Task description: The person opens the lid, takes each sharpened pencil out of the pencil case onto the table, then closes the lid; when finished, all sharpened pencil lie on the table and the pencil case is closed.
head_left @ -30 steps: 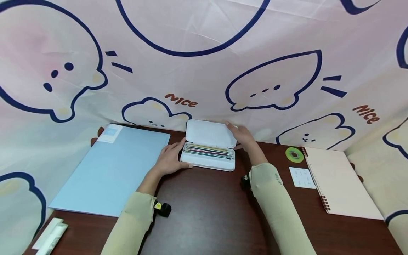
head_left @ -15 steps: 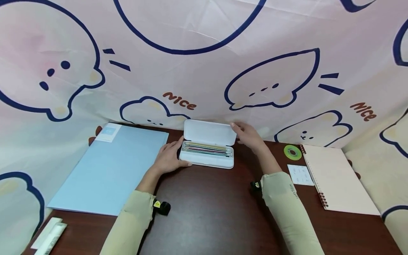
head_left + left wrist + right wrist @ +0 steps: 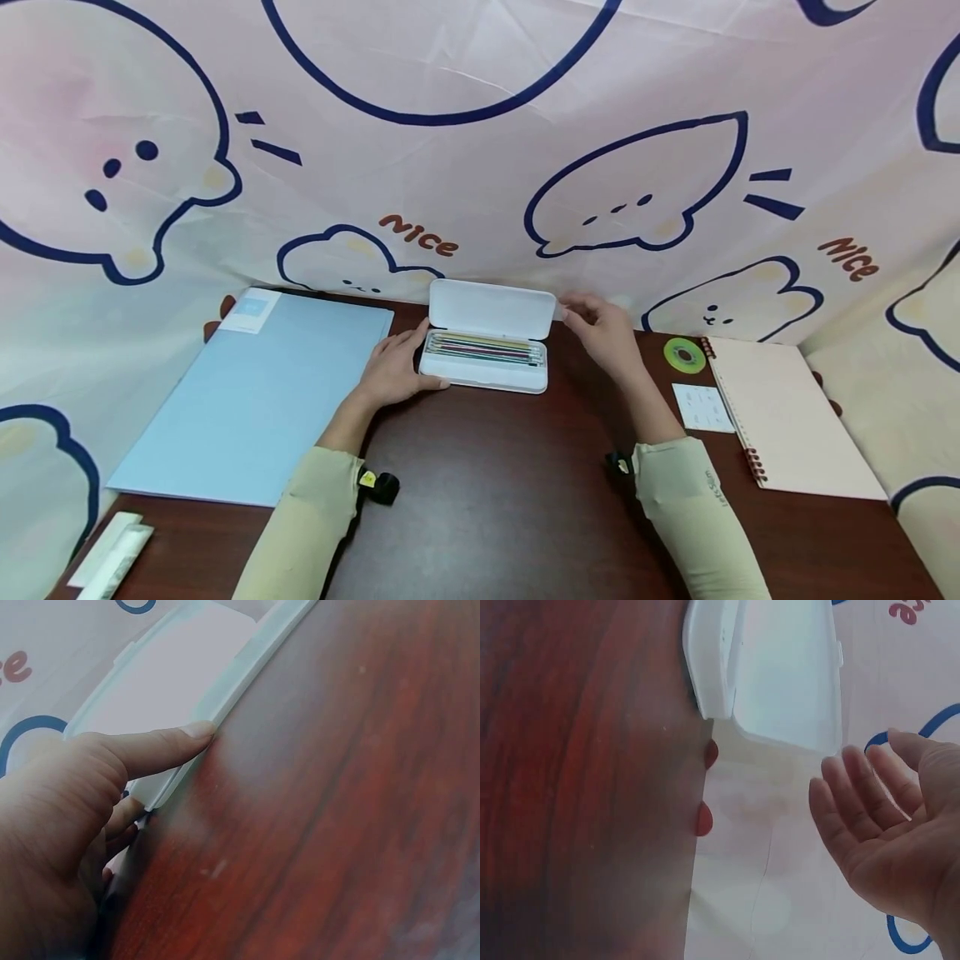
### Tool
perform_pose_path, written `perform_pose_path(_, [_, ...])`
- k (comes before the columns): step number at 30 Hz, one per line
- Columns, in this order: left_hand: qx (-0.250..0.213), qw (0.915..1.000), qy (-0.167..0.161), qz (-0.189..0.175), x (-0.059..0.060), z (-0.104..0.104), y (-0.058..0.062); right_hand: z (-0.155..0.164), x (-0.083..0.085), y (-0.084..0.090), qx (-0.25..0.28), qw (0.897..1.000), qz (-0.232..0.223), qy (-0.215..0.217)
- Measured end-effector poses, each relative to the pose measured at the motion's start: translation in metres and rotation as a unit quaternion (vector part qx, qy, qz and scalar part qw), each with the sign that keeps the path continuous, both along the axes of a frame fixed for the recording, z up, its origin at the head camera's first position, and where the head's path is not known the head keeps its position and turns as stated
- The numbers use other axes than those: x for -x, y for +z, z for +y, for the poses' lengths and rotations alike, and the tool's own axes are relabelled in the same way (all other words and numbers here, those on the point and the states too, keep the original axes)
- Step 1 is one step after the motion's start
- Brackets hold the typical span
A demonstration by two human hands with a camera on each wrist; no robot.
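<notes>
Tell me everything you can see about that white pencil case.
The white pencil case is a long, shallow box with rounded corners, apparently plastic or metal. It lies open on the brown table, its hinged lid raised along the back. Pencils of several colours lie lengthwise in the rear section, a plain white strip in front. The left hand grips its left end, thumb at the front edge. The right hand is by the lid's right edge; contact is unclear.
</notes>
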State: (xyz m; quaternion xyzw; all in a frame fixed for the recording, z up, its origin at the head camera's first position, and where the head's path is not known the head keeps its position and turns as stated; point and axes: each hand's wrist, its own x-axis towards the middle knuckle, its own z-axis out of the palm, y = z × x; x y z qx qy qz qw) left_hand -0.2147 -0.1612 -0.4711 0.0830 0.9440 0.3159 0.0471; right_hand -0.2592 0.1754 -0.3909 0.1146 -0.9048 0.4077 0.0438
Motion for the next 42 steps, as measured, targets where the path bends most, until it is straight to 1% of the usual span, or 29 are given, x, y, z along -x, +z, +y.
perform_pose_path(5, [-0.002,1.0,0.002,-0.002,-0.001,-0.001,0.0,-0.011,-0.005,-0.007,-0.038,0.999,0.006,0.035])
perform_pose_path(9, [-0.002,1.0,0.002,-0.006,-0.001,0.0,-0.001,-0.024,-0.003,-0.015,-0.076,0.994,0.011,0.076])
perform_pose_path(12, [-0.004,1.0,0.004,-0.004,-0.001,0.0,0.0,-0.035,0.0,-0.022,-0.111,0.989,0.005,0.095])
perform_pose_path(17, [-0.007,1.0,0.006,-0.001,-0.002,0.001,0.001,-0.048,0.004,-0.032,-0.169,0.979,-0.011,0.113])
perform_pose_path(23, [-0.009,0.9999,0.006,-0.004,-0.002,0.001,0.004,-0.057,0.007,-0.037,-0.228,0.963,0.003,0.143])
perform_pose_path(28, [-0.007,0.9999,0.009,-0.004,-0.002,0.001,0.003,-0.062,0.007,-0.037,-0.267,0.952,0.002,0.151])
perform_pose_path(35, [-0.002,0.9999,0.01,0.002,-0.003,0.0,0.002,-0.067,0.008,-0.038,-0.302,0.943,-0.004,0.143])
perform_pose_path(42, [-0.004,0.9999,0.01,0.001,-0.002,0.0,0.002,-0.069,0.009,-0.04,-0.326,0.935,0.02,0.139])
